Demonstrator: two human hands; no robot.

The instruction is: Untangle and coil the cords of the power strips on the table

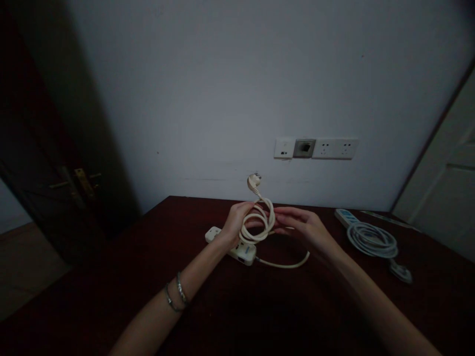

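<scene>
A cream power cord (270, 225) is wound into small loops above the table. My left hand (236, 221) is closed around the left side of these loops. The cord's plug (254, 182) sticks up above the coil, its prongs pointing right. On the right side of the loops, my right hand (302, 222) has its fingers on the cord, partly hidden behind it. Below the coil, a white power strip (245, 253) lies on the table, partly covered by my left hand and wrist. From its right end a length of cord curves toward my right hand.
A second power strip (346, 216) with a coiled grey cord (373, 241) and plug (401, 272) lies on the right of the dark red table (178, 217). Wall sockets (334, 148) are behind. A door with a brass handle (84, 182) stands at left.
</scene>
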